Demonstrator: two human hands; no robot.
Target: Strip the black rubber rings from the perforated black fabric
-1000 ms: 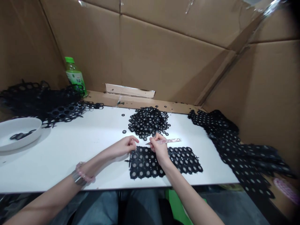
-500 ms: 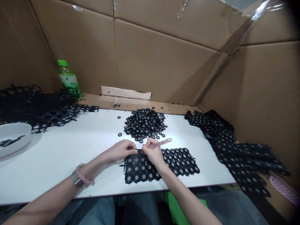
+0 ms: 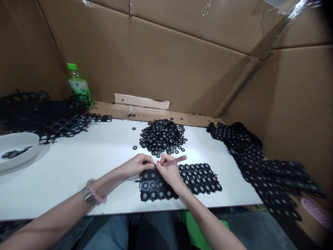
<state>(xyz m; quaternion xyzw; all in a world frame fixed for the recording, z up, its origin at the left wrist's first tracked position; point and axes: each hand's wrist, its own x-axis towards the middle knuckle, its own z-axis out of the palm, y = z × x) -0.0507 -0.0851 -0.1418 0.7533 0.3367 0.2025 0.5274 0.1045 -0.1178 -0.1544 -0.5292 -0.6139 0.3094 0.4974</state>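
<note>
A black rubber sheet of round pieces with pale centres [image 3: 200,178] lies flat near the table's front edge. My left hand [image 3: 140,164] is closed at its back left edge, thumb and finger pinching a bit of black material there. Just beside it, my right hand [image 3: 169,172] grips a slim pen-like tool [image 3: 179,159] with a clear reddish handle. The tool's tip is hidden by my fingers, close to the left fingertips. Part of the sheet is covered by my right hand and forearm.
Behind my hands sits a pile of small black rings [image 3: 163,135]. On the left are a white bowl [image 3: 32,151], black punched-out scrap [image 3: 39,111] and a green bottle [image 3: 80,86]. More black sheets [image 3: 244,149] drape over the right side. Cardboard walls [image 3: 182,59] enclose the table.
The view has shifted slightly. Both hands stay together at the sheet's back edge, and the right fingers with the pen-like tool have moved a little left relative to the sheet.
</note>
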